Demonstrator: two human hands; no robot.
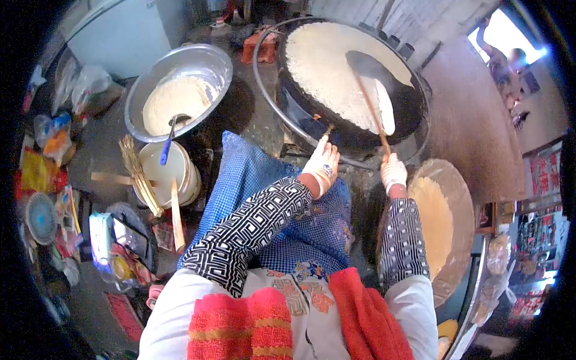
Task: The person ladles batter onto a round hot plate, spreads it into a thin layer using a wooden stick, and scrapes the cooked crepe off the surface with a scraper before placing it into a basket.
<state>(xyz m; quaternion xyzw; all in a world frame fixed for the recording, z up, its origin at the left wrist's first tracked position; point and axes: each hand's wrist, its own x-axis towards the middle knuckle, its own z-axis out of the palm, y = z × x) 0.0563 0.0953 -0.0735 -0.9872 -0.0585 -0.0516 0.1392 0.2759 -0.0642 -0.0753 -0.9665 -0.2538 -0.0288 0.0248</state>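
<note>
A wide sheet of pale batter [327, 66] covers much of the round black griddle [411, 114]. My right hand [393, 171], in a thin white glove, grips the wooden handle of a long spreader [371, 107]. Its dark rounded head reaches over the far right part of the batter. At the griddle's near edge, my gloved left hand [323, 162] is closed with its fingers pointing forward. A short brownish thing sticks out at the fingertips; what it is I cannot tell.
Left of me stands a metal basin [219, 87] of batter with a blue-handled ladle [168, 141]. Below it are a white bucket [191, 180], a straw brush [139, 177] and a wooden stick [177, 219]. A round tray with a tan flatbread [432, 222] lies on the right.
</note>
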